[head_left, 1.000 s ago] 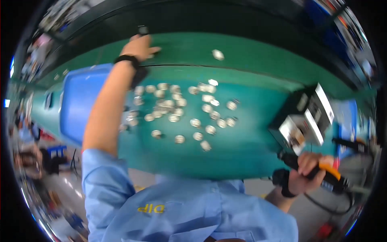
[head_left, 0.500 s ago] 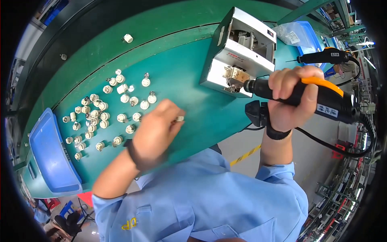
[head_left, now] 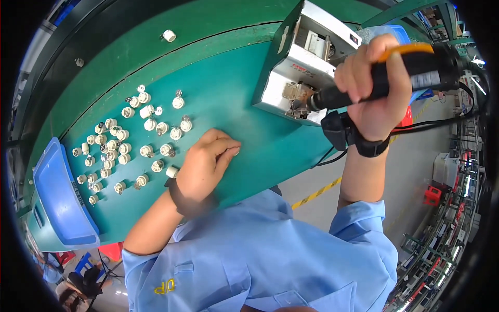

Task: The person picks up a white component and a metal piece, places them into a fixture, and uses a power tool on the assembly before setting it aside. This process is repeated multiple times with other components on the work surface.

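Both hands have closed in since half a second ago: the left hand (head_left: 205, 164) curls on the desk (head_left: 234, 93), seemingly pinching one white part (head_left: 236, 152), while the right hand (head_left: 374, 86) grips the screwdriver (head_left: 416, 67) at the feeder (head_left: 306, 67).

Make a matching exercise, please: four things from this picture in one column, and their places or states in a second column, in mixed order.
1. left hand
2. right hand
3. blue tray
4. small white parts

a. scattered on the green table
b. at the table's left end
c. gripping a black and orange power tool
d. resting on the table, fingers curled

Pairs: 1-d, 2-c, 3-b, 4-a
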A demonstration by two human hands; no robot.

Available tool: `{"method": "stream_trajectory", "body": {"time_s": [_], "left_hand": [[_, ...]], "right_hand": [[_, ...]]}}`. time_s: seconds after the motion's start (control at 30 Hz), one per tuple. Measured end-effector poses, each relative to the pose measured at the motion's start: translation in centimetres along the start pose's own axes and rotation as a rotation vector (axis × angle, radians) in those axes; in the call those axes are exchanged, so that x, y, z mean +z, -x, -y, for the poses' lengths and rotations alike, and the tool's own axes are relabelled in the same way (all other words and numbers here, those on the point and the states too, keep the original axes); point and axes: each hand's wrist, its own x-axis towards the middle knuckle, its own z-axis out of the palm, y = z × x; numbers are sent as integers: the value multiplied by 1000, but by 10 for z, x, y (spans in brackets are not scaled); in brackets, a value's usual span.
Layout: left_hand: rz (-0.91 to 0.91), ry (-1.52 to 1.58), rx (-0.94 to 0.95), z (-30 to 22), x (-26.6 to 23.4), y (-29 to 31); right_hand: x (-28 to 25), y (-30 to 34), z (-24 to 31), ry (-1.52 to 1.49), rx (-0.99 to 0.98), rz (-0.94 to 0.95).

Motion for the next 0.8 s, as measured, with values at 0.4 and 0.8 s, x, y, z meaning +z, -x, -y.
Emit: {"method": "stream_trajectory", "body": {"time_s": [0.4,0.8], "left_hand": [[-51,190,13,13,13,-1],[-97,196,-2,18,13,2]], "right_hand": [[86,37,-17,-126,90,-156],[111,37,-33,197,168,0]]}}
